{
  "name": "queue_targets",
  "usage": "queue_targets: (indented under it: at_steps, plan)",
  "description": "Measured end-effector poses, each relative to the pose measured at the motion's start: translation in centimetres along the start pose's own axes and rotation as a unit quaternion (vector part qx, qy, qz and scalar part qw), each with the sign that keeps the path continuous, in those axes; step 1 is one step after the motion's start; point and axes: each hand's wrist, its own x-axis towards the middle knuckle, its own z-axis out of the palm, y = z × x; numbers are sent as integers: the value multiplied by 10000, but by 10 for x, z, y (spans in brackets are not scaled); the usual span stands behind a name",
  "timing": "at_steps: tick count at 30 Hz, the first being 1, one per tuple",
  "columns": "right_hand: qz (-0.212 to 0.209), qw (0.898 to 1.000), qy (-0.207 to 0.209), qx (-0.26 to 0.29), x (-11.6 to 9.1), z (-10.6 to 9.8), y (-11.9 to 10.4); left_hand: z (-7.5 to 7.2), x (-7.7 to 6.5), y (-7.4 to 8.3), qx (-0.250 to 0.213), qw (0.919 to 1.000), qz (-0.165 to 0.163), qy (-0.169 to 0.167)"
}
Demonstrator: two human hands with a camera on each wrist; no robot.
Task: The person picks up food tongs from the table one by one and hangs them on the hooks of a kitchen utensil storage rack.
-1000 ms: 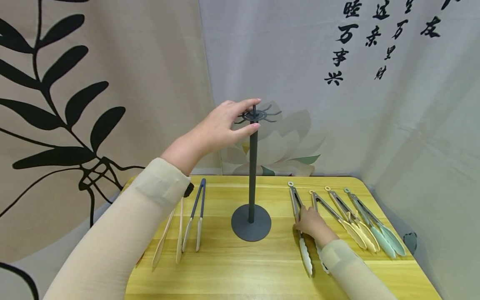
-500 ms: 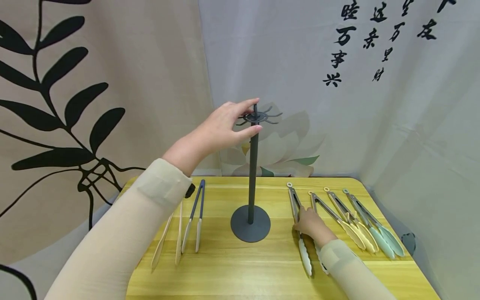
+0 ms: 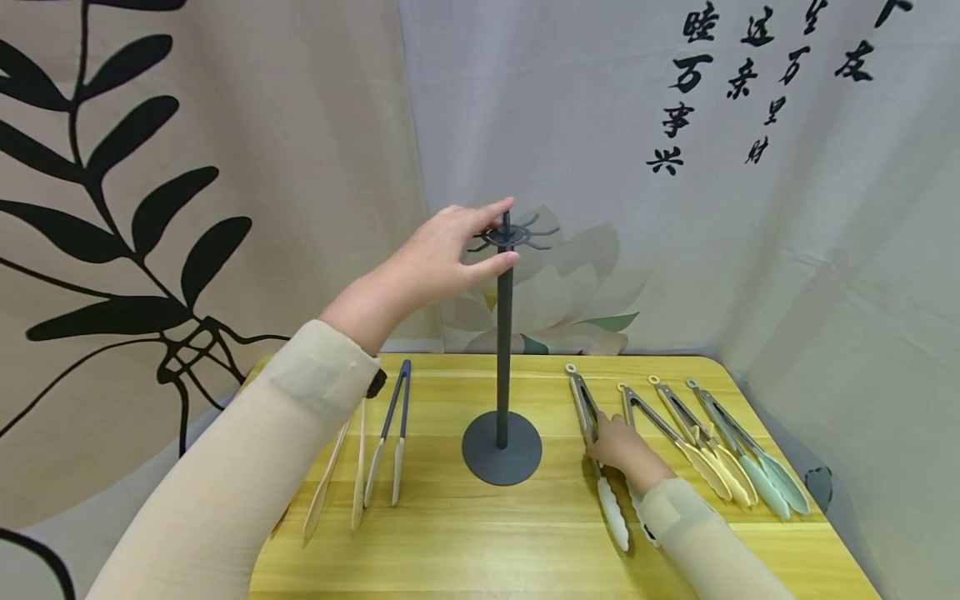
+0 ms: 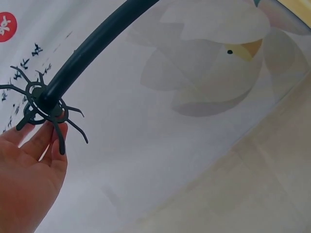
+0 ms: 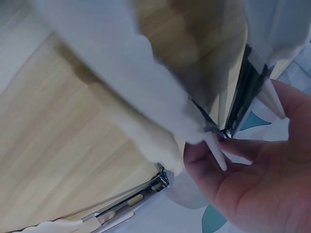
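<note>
In the head view my left hand point(image 3: 450, 250) is at the top of a dark grey utensil stand point(image 3: 506, 342), thumb in front and index finger behind. The left wrist view shows its fingers against the hook ring point(image 4: 46, 114). My right hand point(image 3: 626, 446) grips a pair of metal tongs with white tips point(image 3: 613, 512), low on the table. In the right wrist view, thumb and fingers lie around the white ends of these tongs point(image 5: 114, 63), whose legs are spread. The hand hides part of their middle. All visible hooks on the stand are bare.
Right of my right hand lie yellow-tipped tongs point(image 3: 678, 442), another yellow pair point(image 3: 712, 450) and green tongs point(image 3: 757, 458). Blue-handled tongs point(image 3: 393, 425) and beige tongs point(image 3: 322, 492) lie left, partly behind my left sleeve. The wooden table point(image 3: 450, 550) meets a printed curtain point(image 3: 585, 100).
The ring end of the white-tipped tongs has swung slightly left under my right hand, and their tip slightly right. My left hand stays at the top of the stand.
</note>
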Motion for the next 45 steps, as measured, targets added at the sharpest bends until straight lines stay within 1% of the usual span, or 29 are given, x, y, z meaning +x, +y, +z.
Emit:
queue_targets:
  at_steps: [10,15,22,24,27,33,38,45]
  plan:
    - [-226,9993,252,184,-4,-11,-5,0,0,0,92,10000,16,-9]
    - [-394,9979,397,316,-7,-17,-7,0,0,0,71,10000,17,-4]
    - [-600,9954,489,563,-13,-28,-10,1,-1,0,79,10000,31,44]
    - [-686,9941,589,604,-15,-31,-11,1,-1,0,90,9999,30,41]
    - [-839,9909,818,663,-17,-36,-12,1,-1,0,95,9999,11,34]
    - [-1194,9807,1287,864,-20,-44,-13,1,-1,0,131,9999,46,68]
    - [-1425,9718,1619,954,-23,-46,-14,2,-1,-1,128,9999,66,89]
    - [-1581,9631,1943,981,-28,-51,-17,2,-1,-1,151,9998,81,98]
